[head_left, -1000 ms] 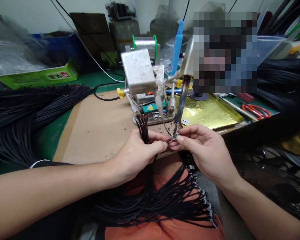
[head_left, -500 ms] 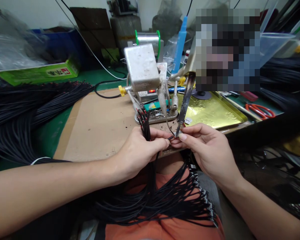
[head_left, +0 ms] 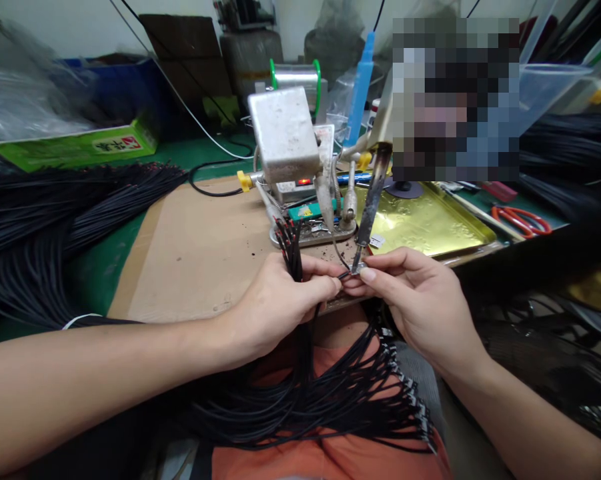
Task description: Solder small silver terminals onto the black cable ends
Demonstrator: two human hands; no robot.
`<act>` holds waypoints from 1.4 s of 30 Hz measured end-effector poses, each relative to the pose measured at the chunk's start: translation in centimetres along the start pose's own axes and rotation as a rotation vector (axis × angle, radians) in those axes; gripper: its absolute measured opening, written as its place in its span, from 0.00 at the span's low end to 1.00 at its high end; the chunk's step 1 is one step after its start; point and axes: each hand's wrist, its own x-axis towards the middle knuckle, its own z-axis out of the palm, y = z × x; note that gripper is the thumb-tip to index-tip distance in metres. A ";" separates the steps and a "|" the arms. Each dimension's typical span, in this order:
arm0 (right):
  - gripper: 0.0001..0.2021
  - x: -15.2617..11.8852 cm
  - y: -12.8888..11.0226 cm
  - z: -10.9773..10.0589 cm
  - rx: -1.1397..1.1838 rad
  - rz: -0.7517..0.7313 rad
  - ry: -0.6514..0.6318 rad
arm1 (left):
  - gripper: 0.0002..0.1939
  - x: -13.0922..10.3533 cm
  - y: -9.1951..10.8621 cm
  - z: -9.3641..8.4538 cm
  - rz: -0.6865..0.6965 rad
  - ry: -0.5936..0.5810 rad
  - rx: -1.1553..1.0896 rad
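My left hand point(head_left: 285, 300) is closed round a bunch of black cables point(head_left: 291, 250) with reddish tips, and one cable end is pinched between its thumb and forefinger. My right hand point(head_left: 415, 293) pinches a small metal connector point(head_left: 359, 268) against that cable end. The tip of a mounted soldering iron point(head_left: 370, 207) comes down onto the connector. Beside it, a thin solder feed tube point(head_left: 339, 250) reaches the same spot from the metal soldering stand point(head_left: 285, 137). Many cables with metal connectors point(head_left: 410, 393) lie across my lap.
Cardboard point(head_left: 195, 247) covers the green table under the stand. A gold tray point(head_left: 430, 217) and red-handled scissors point(head_left: 520, 221) are at the right. Black cable bundles point(head_left: 55, 227) lie at the left. A blurred-out person sits behind the tray.
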 end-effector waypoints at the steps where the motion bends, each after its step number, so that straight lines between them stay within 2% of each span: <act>1: 0.08 0.0 0.0 0.0 0.001 0.002 0.000 | 0.07 0.0 0.0 0.0 -0.005 0.000 0.005; 24: 0.07 0.0 -0.1 0.2 -0.030 -0.024 0.020 | 0.08 0.0 0.0 -0.3 -0.028 -0.011 0.058; 42: 0.08 -0.1 0.1 0.3 -0.040 -0.021 0.026 | 0.08 -0.2 0.3 -0.1 0.010 -0.018 0.086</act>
